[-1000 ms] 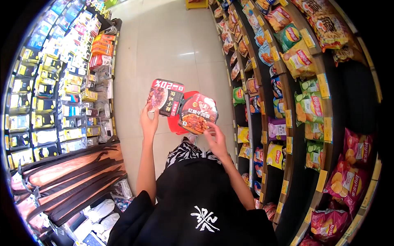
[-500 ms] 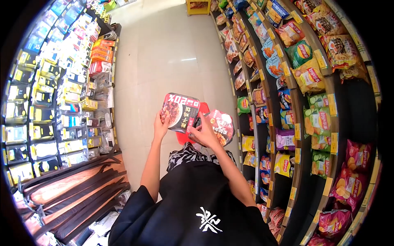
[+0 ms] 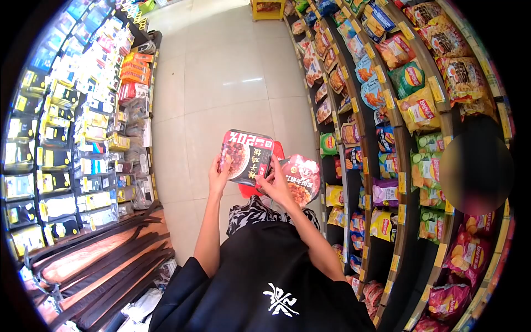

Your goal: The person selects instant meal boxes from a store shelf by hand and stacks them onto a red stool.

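The left hand (image 3: pixel 218 176) has its grip clamped on the left edge of a spicy chicken rice box (image 3: pixel 249 156), which sits just below the centre of the frame. This black and red package shows a bowl of food and large white "20%" print along its top. The right hand (image 3: pixel 280 189) has its grip closed on the box's lower right corner, with the thumb on the front. A rounded beef rice tub (image 3: pixel 303 176), red with a food picture, is just right of this hand; whether the two touch is hard to tell. Behind both packages shows a red object (image 3: pixel 279 149), mostly hidden.

At the bottom of the frame are a black shirt (image 3: pixel 243 265) with a white emblem and black-and-white patterned legwear (image 3: pixel 242 214). Pale tiled floor (image 3: pixel 221 83) fills the upper middle, with a yellow stand (image 3: pixel 267 11) at the top edge.

Shelves along the right carry snack bags, among them a yellow Lay's bag (image 3: pixel 418 112), a green bag (image 3: pixel 408 79) and a purple bag (image 3: pixel 385 192). On the left hang packaged goods, including orange packets (image 3: pixel 136 67); dark strips (image 3: pixel 110 260) cross a tan surface at lower left.
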Action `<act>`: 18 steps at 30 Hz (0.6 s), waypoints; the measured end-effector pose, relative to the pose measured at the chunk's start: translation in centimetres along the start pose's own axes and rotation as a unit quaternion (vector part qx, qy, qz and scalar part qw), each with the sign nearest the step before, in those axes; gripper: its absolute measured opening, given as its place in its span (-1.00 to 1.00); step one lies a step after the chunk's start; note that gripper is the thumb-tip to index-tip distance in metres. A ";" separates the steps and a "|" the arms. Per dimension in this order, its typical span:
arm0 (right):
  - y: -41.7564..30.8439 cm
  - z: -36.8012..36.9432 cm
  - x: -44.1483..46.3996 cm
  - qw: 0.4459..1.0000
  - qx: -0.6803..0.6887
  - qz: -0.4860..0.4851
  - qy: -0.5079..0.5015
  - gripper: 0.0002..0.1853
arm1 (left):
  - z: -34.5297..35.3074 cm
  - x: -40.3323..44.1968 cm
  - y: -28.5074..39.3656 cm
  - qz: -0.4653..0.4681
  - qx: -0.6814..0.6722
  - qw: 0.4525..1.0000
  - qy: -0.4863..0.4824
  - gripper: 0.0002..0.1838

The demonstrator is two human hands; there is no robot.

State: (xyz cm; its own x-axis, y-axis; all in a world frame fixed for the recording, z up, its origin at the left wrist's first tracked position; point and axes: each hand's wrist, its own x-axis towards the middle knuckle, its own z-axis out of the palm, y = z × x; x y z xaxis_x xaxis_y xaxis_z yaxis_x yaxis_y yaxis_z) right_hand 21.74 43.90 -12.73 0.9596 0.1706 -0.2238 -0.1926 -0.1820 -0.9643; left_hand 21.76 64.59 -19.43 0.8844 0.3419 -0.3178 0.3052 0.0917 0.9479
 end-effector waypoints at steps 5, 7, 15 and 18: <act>-2.6 -1.3 -1.3 0.999 0.021 -0.036 -0.004 -0.04 | -0.5 -1.4 3.9 0.025 -0.056 0.998 0.010 -0.59; -3.9 -2.1 -2.3 0.998 -0.002 -0.070 -0.006 -0.03 | 0.1 -2.7 7.0 0.025 -0.089 0.996 0.001 -0.65; -4.9 -5.3 -6.7 0.983 -0.074 -0.140 0.095 -0.10 | 3.0 -4.6 10.0 0.079 -0.176 0.971 -0.144 -0.66; -4.4 -7.6 -8.8 0.974 -0.095 -0.159 0.132 -0.13 | 5.5 -6.2 11.2 0.092 -0.167 0.963 -0.191 -0.64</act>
State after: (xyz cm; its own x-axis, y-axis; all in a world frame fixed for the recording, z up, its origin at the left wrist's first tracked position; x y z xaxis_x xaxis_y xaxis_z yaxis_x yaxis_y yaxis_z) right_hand 15.71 35.82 -5.45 0.9886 -0.0035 0.1503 0.1401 -0.3404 -0.9298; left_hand 21.63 58.38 -7.00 0.9975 0.0183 -0.0688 0.0568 0.3797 0.9234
